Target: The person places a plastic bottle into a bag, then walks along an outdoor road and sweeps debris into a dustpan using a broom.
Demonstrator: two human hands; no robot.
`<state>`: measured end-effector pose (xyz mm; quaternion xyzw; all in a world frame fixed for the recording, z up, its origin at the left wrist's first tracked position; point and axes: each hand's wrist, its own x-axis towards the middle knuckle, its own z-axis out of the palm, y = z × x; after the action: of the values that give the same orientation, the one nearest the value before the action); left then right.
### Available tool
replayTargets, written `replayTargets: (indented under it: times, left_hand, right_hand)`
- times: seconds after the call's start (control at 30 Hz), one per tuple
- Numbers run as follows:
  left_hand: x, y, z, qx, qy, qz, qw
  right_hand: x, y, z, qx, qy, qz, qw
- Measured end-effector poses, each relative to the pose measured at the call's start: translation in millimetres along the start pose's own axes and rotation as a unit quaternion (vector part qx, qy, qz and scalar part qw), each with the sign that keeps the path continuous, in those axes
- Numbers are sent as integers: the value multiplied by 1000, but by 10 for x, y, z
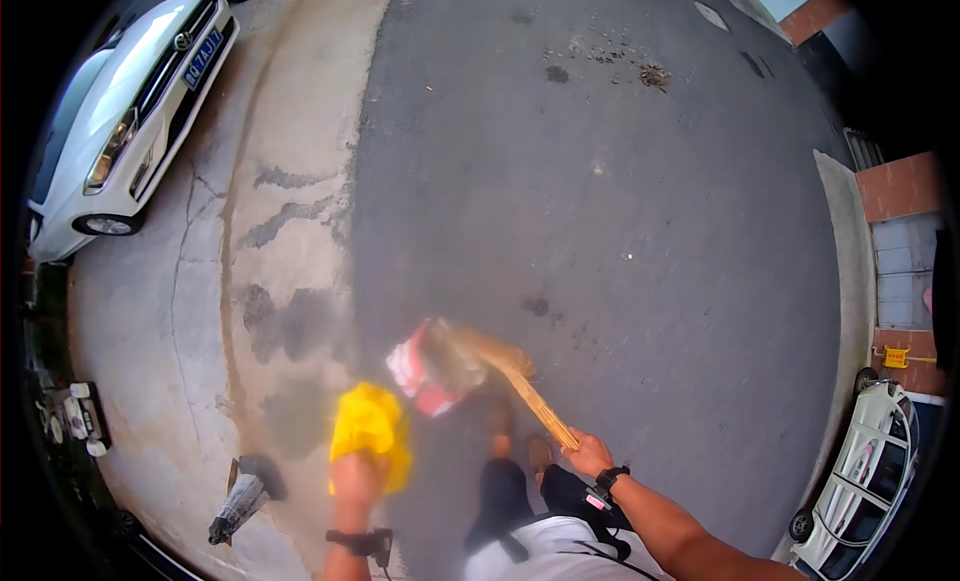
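Observation:
My right hand (588, 453) is closed round the wooden handle of a broom (540, 406). The broom's bristle end reaches up and left to a red and white object (433, 369), blurred by motion, which looks like a bag or dustpan. My left hand (358, 473) is at a bright yellow cloth or bag (370, 426); its fingers are hidden and smeared by motion. The yellow thing is just left of and below the red and white object, and a narrow gap shows between them.
A white car (150, 111) stands at the upper left, another (860, 481) at the lower right. A grey wrapped object (240, 501) stands left of my left hand. Debris (654, 77) lies on the asphalt ahead. My feet are below the broom.

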<state>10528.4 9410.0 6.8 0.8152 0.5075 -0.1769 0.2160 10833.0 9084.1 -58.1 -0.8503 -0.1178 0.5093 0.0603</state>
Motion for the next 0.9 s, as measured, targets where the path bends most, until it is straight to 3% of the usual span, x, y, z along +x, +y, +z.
replayTargets:
  times: [0.1, 0.2, 0.3, 0.4, 0.43, 0.53, 0.67, 0.83, 0.87, 0.9]
  left_hand:
    - [8, -19, -15, -13, 14, 3, 1000]
    - [39, 36, -14, 0, 8, -8, 1000]
    - [-52, 14, -5, 7, 24, -11, 1000]
    - [-47, 22, 21, -14, 35, -8, 999]
    - [-41, 98, 3, -44, 64, 3, 997]
    - [43, 342, -94, -20, 71, -32, 997]
    - [219, 764, -383, -46, 100, -62, 992]
    - [681, 1282, -779, -9, 74, -128, 989]
    - [816, 1228, -722, -36, 154, -76, 984]
    - [940, 1295, -786, -31, 144, -91, 985]
  right_hand:
    - [173, 335, -250, -11, 88, -4, 996]
    - [353, 726, -677, 180, 52, 114, 976]
    - [509, 1077, -914, 353, 61, 166, 919]
    - [709, 1392, -1174, 444, 58, 196, 872]
    - [726, 1453, -1286, 464, 49, 166, 869]
    - [953, 1624, -1532, 565, 43, 252, 784]
    - [1518, 1963, -1706, 693, -6, 278, 665]
    - [1894, 1759, -2353, 718, -113, 300, 618]
    - [1940, 1726, -2429, 720, -137, 305, 608]
    - [2125, 1783, -2425, 735, -156, 302, 587]
